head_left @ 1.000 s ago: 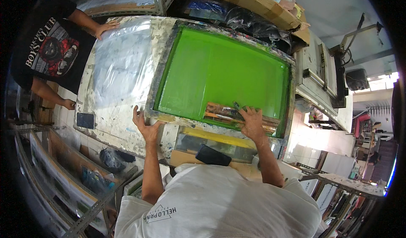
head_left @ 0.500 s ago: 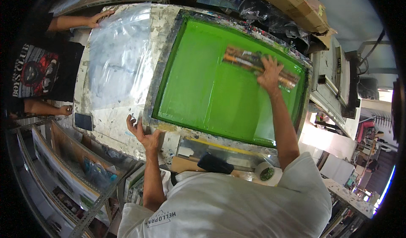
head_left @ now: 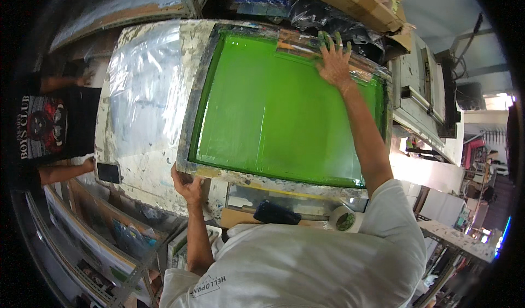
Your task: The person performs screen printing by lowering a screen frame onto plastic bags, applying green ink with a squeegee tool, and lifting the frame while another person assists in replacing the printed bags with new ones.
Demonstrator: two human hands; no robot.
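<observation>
A screen-printing frame (head_left: 192,111) with a dark, ink-stained rim lies on the worktable, its mesh (head_left: 235,105) covered in wet green ink. A wooden squeegee (head_left: 298,42) rests along the far side of the frame. My right hand (head_left: 334,67) lies over the squeegee, its green-stained fingers spread across the far side, with the grip partly hidden under the palm. At the near left corner of the frame, my left hand (head_left: 187,187) is closed round the rim. Clear plastic sheeting (head_left: 143,89) covers the table to the left of the frame.
Across the table at the left stands another person (head_left: 57,122) in a dark shirt. A dark phone (head_left: 108,173) lies on the table's near left corner. Near my body are a dark blue object (head_left: 276,212) and a white tape roll (head_left: 345,219). Cardboard (head_left: 350,1) and black bags sit behind.
My right hand has moved the squeegee away from me to the frame's far side. My left hand has closed on the near left corner. The other person's hand has left the plastic.
</observation>
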